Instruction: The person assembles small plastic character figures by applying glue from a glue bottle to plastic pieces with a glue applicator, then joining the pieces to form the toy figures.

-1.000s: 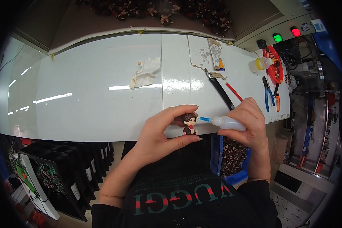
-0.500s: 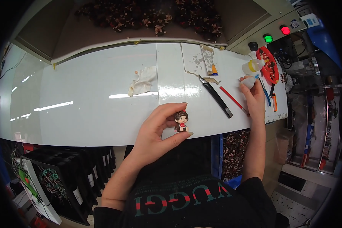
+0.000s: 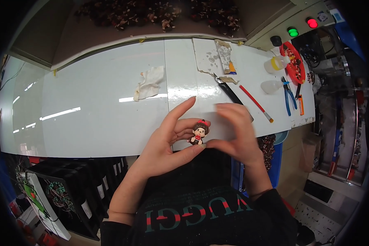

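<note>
A small doll figurine [image 3: 200, 133], brown-haired with a red bow and a red top, sits between the thumb and fingers of my left hand [image 3: 164, 141], above the table's front edge. Its face points up toward me. Close on its right is my right hand [image 3: 242, 135], somewhat blurred. Fingers and thumb there stand apart, with nothing seen between them, the thumb tip close to the figurine's base. A small white squeeze bottle [image 3: 269, 86] lies farther right on the white table [image 3: 98, 110], beside blue-handled pliers [image 3: 289, 96].
A black utility knife [image 3: 229, 92] and a red brush [image 3: 254, 101] lie beyond my right hand. Behind the pliers are a yellow-collared bottle [image 3: 273, 64] and a red tray [image 3: 289, 51] of small parts. A crumpled cloth [image 3: 149, 83] lies mid-table; many figurines [image 3: 164, 18] fill the far compartment.
My right hand has let go of the white squeeze bottle, leaving it on the table, and come left to the figurine. The figurine has turned slightly in my left hand.
</note>
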`<state>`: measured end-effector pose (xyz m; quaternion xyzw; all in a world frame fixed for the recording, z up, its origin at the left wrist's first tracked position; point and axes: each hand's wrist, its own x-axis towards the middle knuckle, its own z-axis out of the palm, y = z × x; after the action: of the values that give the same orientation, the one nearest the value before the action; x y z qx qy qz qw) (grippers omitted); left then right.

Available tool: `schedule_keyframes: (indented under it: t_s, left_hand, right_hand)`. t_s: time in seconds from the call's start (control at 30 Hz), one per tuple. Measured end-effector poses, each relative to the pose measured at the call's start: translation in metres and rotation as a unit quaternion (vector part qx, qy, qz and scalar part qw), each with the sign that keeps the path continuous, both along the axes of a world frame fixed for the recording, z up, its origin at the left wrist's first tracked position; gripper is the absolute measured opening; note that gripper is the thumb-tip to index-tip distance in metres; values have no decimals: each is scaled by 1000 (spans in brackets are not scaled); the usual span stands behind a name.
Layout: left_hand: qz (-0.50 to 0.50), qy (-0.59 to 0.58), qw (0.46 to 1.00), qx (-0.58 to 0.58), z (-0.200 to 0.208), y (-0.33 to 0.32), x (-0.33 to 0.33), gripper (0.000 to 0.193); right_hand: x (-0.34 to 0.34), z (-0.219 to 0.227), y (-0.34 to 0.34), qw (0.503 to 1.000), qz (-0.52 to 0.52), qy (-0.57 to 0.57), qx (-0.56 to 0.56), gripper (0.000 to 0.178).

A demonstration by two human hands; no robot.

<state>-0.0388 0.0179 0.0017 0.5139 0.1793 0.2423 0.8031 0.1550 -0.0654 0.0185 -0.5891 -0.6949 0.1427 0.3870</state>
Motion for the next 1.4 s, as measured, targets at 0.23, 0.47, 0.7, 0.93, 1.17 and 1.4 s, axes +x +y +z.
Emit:
schedule_keyframes:
  t_s: [0.23,0.47,0.7,0.93,1.17,1.4]
  left_hand:
    - [-25,5,1000,10,0,2,9,83]
    - [-39,37,998,18,-7,3,18,88]
    - [-46,57,997,34,-8,3,32,89]
    - [-68,107,985,116,-1,2,35,79]
    - [-76,81,980,166,2,-3,46,66]
    - [-60,75,984,148,2,-13,55,66]
  right_hand:
    - [-1,-14,16,998,70,-2,-6,50]
    - [8,-31,15,998,57,21,29,42]
    - [21,-36,12,997,61,12,51,42]
    - [24,-33,5,995,56,27,80,41]
    - [31,-26,-1,995,52,39,81,38]
    - [40,-25,-8,994,59,41,83,35]
